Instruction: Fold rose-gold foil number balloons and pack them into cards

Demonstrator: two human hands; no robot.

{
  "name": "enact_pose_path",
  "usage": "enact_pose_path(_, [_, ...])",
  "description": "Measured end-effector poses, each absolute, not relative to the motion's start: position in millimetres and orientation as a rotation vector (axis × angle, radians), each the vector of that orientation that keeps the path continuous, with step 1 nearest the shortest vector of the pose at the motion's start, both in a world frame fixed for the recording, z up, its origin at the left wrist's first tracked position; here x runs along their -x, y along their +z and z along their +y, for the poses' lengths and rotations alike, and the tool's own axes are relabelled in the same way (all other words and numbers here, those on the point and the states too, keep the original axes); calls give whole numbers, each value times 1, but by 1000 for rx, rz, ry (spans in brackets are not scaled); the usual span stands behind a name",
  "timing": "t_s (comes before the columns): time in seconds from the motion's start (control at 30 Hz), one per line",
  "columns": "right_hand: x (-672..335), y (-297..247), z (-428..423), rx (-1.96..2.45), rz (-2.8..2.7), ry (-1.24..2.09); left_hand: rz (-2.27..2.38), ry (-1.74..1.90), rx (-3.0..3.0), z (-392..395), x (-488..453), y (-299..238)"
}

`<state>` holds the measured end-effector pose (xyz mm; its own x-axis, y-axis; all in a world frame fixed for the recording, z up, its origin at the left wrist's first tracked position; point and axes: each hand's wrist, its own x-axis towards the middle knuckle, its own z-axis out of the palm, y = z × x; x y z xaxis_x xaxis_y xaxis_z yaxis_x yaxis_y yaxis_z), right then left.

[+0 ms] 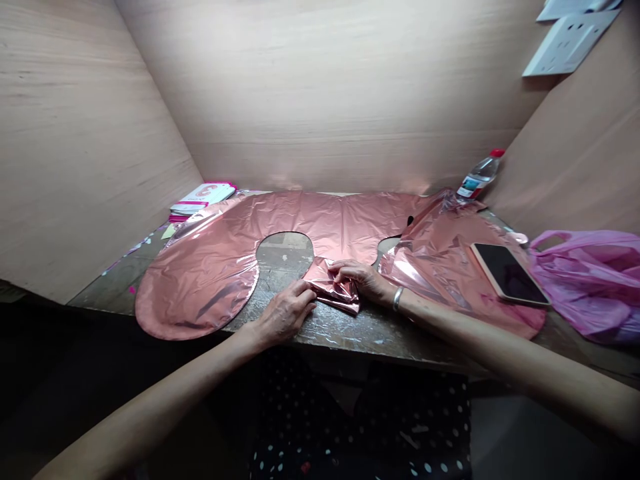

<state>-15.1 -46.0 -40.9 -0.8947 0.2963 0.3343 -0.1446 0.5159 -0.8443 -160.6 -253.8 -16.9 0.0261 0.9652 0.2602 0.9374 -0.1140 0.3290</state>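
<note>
A large flat rose-gold foil balloon (215, 260) lies spread across the worn table (350, 330). Its short middle tab (333, 287) is folded and crumpled near the front edge. My left hand (285, 315) pinches the left side of that tab with closed fingers. My right hand (363, 279), with a silver bangle on the wrist, presses and grips the tab's right side.
A smartphone (509, 273) lies face up on a heap of more rose-gold foil (440, 260) at right. A pink plastic bag (590, 280) sits far right, a water bottle (480, 175) at the back right, pink-and-white packets (203, 197) at the back left. Wooden walls enclose the table.
</note>
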Motion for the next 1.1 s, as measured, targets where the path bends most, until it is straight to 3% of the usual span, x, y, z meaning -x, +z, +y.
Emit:
enact_pose_path(0.2, [13, -40, -41, 28, -2398, 1306, 2032, 701, -2260, -254, 166, -24])
enact_pose_path(0.57, [10, -32, -44, -28, -2439, 1280, 2433, 384, -2204, -248, 162, -27])
enact_pose_path(0.97, [11, -33, -34, -227, -2520, 1227, 2379, 327, -2327, -246, 165, -26])
enact_pose_path(1.1, [8, -30, -31, -304, -2581, 1074, 2237, 407, -2432, -243, 168, -27])
